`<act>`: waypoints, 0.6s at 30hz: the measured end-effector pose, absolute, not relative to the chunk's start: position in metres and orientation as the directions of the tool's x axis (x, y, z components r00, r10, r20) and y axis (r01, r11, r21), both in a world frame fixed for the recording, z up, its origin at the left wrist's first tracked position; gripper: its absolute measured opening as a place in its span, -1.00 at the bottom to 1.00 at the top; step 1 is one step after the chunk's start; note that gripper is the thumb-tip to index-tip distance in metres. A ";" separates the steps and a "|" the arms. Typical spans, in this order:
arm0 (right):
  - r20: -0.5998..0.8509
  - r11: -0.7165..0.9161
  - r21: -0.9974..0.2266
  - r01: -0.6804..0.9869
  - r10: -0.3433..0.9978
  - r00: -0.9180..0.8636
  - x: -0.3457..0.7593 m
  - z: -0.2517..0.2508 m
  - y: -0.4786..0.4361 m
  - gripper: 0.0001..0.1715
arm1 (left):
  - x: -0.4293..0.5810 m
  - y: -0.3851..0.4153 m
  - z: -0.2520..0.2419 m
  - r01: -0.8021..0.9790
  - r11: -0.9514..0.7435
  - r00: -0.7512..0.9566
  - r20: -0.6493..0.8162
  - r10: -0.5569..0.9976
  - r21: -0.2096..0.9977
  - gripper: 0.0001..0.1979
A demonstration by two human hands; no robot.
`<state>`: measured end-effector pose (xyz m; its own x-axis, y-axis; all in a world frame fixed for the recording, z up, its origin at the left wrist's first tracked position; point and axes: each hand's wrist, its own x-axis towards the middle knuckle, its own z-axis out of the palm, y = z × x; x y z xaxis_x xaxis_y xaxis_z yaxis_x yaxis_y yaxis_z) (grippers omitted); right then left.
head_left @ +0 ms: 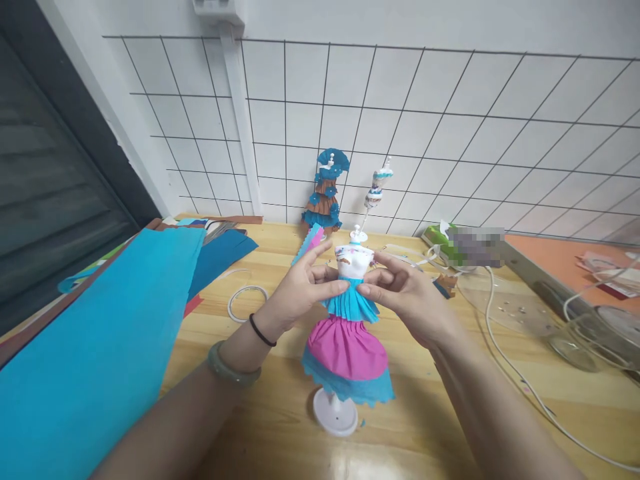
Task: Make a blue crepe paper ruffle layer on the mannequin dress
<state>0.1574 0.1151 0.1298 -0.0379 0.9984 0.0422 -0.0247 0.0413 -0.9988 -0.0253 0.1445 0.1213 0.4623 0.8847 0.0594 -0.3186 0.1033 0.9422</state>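
Note:
A small white dress form stands upright on a round white base. A pleated blue paper strip circles its waist, above a gathered pink skirt with a blue wavy hem. On the left side of the waist, my left hand has its thumb pressed on the blue strip's top edge. My right hand pinches the same edge from the right, thumb in front. Both hands' fingertips are partly hidden behind the form.
Behind stand a form in a brown and blue dress and a thinner form. Large blue paper sheets lie left, beside a tape roll. A white cable, a glass jar and a green packet are right.

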 end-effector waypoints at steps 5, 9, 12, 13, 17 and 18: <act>0.128 0.129 -0.990 0.059 0.992 -0.020 0.153 0.127 0.113 -0.06 | -0.023 0.145 0.118 -0.318 0.074 0.453 0.083 0.888 0.945 -0.11; 0.187 0.195 -0.977 0.090 0.978 -0.089 0.155 0.122 0.114 -0.06 | -0.024 0.146 0.116 -0.344 0.065 0.440 0.100 0.892 0.937 -0.14; 0.238 0.255 -0.959 0.127 0.962 -0.136 0.156 0.119 0.115 -0.05 | -0.025 0.148 0.113 -0.384 0.086 0.451 0.105 0.886 0.919 -0.14; 0.260 0.280 -0.948 0.152 0.955 -0.142 0.156 0.117 0.116 -0.03 | -0.026 0.149 0.111 -0.391 0.094 0.452 0.102 0.886 0.915 -0.14; 0.311 0.345 -0.898 0.274 0.937 -0.161 0.154 0.112 0.116 0.23 | -0.027 0.154 0.103 -0.394 0.109 0.450 0.088 0.889 0.913 -0.13; 0.317 0.354 -0.886 0.300 0.934 -0.165 0.153 0.111 0.116 0.30 | -0.027 0.155 0.101 -0.397 0.108 0.446 0.089 0.890 0.912 -0.13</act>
<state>0.1531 0.1161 0.1108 -0.1645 0.9339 0.3174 0.3001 0.3539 -0.8858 -0.0268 0.1550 0.1015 0.4464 0.8905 0.0886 -0.3968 0.1082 0.9115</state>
